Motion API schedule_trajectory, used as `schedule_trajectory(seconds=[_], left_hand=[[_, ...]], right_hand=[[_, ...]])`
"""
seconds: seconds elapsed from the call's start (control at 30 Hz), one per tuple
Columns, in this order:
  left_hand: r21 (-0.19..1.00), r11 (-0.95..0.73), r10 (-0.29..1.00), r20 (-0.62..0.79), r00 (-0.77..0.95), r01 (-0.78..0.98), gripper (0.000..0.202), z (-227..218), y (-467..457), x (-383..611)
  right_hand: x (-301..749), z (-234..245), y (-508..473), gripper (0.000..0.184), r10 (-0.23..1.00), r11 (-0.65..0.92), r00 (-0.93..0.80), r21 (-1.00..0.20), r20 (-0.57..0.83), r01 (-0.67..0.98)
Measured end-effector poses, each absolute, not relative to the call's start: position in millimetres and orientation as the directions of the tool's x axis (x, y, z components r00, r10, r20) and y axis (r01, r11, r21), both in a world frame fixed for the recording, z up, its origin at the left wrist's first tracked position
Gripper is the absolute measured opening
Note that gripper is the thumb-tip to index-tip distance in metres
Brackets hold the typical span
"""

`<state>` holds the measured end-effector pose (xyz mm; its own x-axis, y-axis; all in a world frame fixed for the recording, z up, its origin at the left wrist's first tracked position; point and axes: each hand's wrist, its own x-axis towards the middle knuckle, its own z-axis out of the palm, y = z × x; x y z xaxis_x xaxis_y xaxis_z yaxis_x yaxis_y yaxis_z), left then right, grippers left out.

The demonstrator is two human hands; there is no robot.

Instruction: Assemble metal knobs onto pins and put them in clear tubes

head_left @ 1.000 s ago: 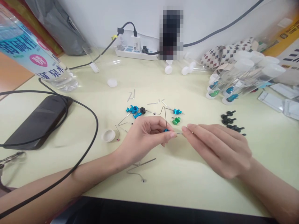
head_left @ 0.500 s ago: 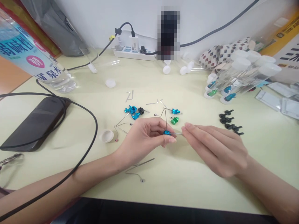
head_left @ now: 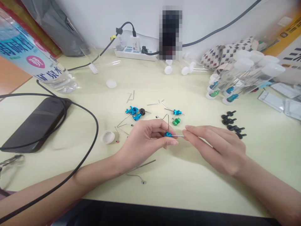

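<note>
Evidently, the left hand (head_left: 145, 135) had its fingers (head_left: 160, 124) nearly closed, pinching a small blue fitting (head_left: 167, 134) between their tips. The right hand (head_left: 216, 144) gripped a thin metal rod (head_left: 178, 136) by its outer end, its fingers drawn together. The blue fitting looked glossy, partly covered by the left fingers. A slim wire (head_left: 168, 122) stood upright from it, bent near the top. The metal rod's long axis ran sideways, almost level, from the blue fitting to the right fingers.

Right of the green piece (head_left: 176, 121), we can pass over bare table (head_left: 202, 108) as far as the black pieces (head_left: 228, 121); our left hand (head_left: 150, 135) and right hand (head_left: 216, 147) bar its near side.
</note>
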<state>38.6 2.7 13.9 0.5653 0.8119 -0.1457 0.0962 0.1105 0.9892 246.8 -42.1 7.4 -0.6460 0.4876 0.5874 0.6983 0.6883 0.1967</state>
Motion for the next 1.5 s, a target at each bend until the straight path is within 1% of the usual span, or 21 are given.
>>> schedule_trajectory(seconds=[0.17, 0.33, 0.47, 0.57, 0.73, 0.97, 1.3, 1.5], left_hand=[[0.989, 0.078, 0.818, -0.134, 0.559, 0.123, 0.009, 13.1, 2.6, 38.5], [0.988, 0.059, 0.818, -0.131, 0.560, 0.146, 0.009, 13.7, 2.4, 38.3], [0.987, 0.054, 0.817, -0.131, 0.562, 0.152, 0.010, 13.9, 2.3, 38.3], [0.987, 0.043, 0.818, -0.123, 0.562, 0.154, 0.010, 14.2, 1.9, 37.8], [0.987, 0.013, 0.823, -0.102, 0.559, 0.162, 0.009, 15.4, 1.5, 37.4], [0.982, -0.041, 0.830, -0.068, 0.554, 0.183, 0.010, 12.8, 2.3, 37.4], [0.968, -0.127, 0.838, -0.013, 0.545, 0.218, 0.009, 12.9, 1.5, 37.4], [0.961, -0.150, 0.837, -0.003, 0.547, 0.234, 0.010, 12.4, 1.5, 36.8]], right_hand=[[247.5, 4.0, -42.7, 0.014, 0.508, 0.689, -0.621, 0.150, 0.597, 0.709], [247.5, -0.4, -43.1, 0.014, 0.556, 0.666, -0.569, 0.085, 0.606, 0.741], [246.1, -2.9, -43.3, 0.009, 0.572, 0.630, -0.534, 0.084, 0.623, 0.772], [244.9, -2.7, -43.1, 0.007, 0.589, 0.624, -0.523, 0.064, 0.616, 0.779], [242.1, -0.5, -42.5, 0.007, 0.638, 0.614, -0.492, -0.005, 0.593, 0.790], [238.8, 1.3, -41.1, 0.010, 0.649, 0.634, -0.460, -0.097, 0.606, 0.767], [238.0, 1.3, -41.2, 0.015, 0.722, 0.616, -0.419, -0.237, 0.550, 0.751], [237.0, 1.1, -41.1, 0.014, 0.740, 0.614, -0.410, -0.287, 0.534, 0.735]])
